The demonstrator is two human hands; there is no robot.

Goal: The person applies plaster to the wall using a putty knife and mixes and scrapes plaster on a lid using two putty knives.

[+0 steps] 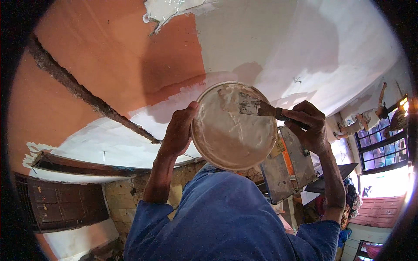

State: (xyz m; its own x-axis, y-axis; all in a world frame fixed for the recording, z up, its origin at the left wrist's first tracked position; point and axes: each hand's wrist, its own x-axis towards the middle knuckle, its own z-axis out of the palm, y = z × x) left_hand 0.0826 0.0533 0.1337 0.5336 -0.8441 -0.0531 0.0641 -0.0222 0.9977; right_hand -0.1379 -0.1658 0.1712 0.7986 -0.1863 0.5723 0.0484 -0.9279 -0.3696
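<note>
In front of my chest, my left hand (178,129) grips the left rim of a round, shallow-looking container (273,143), with the thumb up along its edge. I cannot tell how deep it is. Whitish putty (228,138) covers its inside, smooth in places and ridged in others. My right hand (308,127) is closed round the dark handle of a putty knife (263,108). The knife points left over the upper part of the container, its smeared blade against the putty. Part of the handle is hidden by my fingers.
Ahead rises a wall (104,52), partly orange and partly coated white, with a rough groove (85,93) on the left. At the far right a person (370,118) reaches up near a barred window (383,139). Boards (278,176) and piled belongings stand below, right of my body.
</note>
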